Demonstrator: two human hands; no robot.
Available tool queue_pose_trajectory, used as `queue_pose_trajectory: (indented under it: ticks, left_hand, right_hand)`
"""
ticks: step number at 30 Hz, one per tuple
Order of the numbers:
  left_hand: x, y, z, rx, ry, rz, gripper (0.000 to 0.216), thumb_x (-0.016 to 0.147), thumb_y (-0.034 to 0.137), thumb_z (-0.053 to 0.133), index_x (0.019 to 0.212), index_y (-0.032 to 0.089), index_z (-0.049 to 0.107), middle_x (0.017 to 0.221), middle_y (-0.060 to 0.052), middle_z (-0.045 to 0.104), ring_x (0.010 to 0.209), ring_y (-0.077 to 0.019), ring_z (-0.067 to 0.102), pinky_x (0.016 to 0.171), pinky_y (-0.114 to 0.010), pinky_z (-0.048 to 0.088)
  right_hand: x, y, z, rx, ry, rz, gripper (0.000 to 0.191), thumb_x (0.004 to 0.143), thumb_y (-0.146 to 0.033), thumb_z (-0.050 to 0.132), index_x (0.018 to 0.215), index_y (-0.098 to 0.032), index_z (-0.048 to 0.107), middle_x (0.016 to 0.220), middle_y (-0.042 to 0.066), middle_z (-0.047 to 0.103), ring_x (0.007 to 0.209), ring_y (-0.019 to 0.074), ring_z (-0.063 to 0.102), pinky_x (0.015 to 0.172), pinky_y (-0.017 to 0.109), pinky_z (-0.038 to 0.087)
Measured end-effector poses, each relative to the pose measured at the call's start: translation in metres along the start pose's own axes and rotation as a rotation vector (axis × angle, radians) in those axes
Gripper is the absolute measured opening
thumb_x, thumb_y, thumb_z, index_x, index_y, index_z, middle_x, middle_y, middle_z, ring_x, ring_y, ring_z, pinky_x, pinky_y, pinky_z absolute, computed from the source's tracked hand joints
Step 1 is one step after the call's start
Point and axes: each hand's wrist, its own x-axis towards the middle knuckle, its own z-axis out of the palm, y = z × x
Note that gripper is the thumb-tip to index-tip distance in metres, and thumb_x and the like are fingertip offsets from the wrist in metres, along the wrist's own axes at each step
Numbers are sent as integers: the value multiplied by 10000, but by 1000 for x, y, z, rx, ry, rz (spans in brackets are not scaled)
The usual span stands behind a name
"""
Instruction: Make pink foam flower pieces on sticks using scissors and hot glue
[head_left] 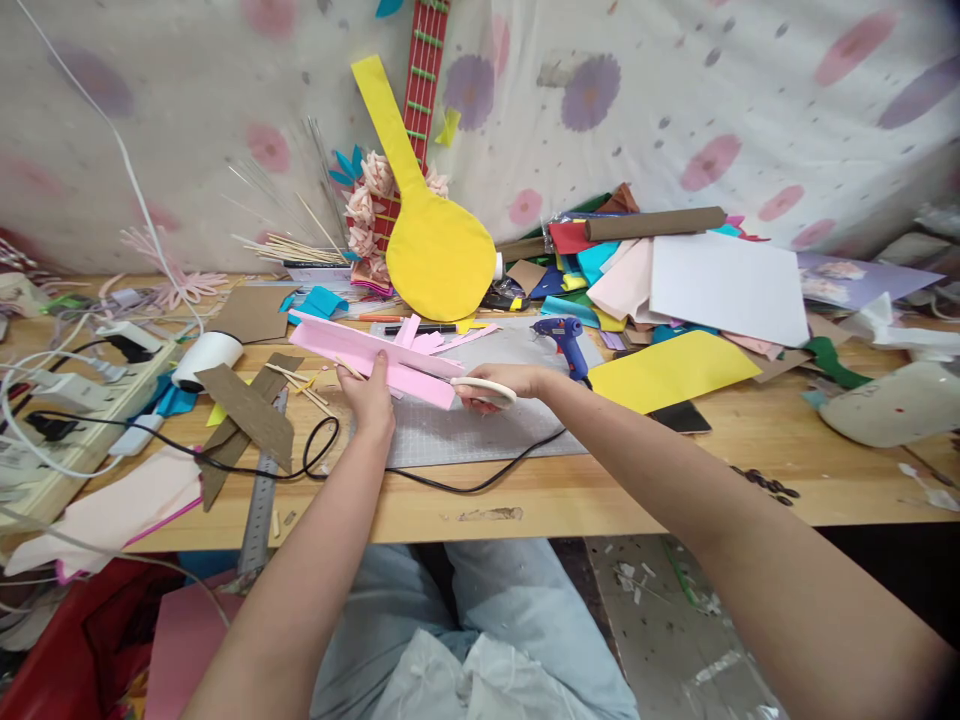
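Note:
My left hand (369, 398) grips a long pink paper strip (337, 341), thumb on top, above the grey cutting mat (450, 446). My right hand (499, 386) is closed around the white handles of a pair of scissors (491, 388). Their blades lie at the strip's right end, mostly hidden by the paper. Pink paper scraps (426, 341) rest just behind the strip. Thin wooden sticks (300, 388) lie beside my left hand; one seems to pass by its fingers. A yellow banjo-shaped piece (441, 255) leans upright at the back.
A blue glue gun (564, 345) stands right of the mat, its black cord (472, 490) looping across the front. Cardboard strips (251, 412) and a steel ruler (262, 500) lie left. Coloured sheets (724, 285) pile up back right, near a yellow sheet (675, 370). A power strip (82, 430) stands far left.

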Motion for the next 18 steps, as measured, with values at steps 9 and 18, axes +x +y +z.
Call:
queue_pose_trajectory:
  ticks: [9,18]
  left_hand:
    - [-6,1,2,-20,-22,-32,379,620,240,688,925,160,479,921,-54,605,794,-110,592,770,-258,470]
    - [-5,-3,3,-63,1,-47,383,602,251,696,910,161,486,871,-44,601,751,-114,588,701,-255,482]
  right_hand:
    - [1,-9,6,26,-1,-59,518,724,-636,440,680,-124,513,533,-15,471,462,62,431,423,186,357]
    - [4,-6,8,60,39,-49,491,711,-616,480,661,-128,504,495,-29,458,425,54,406,393,181,332]
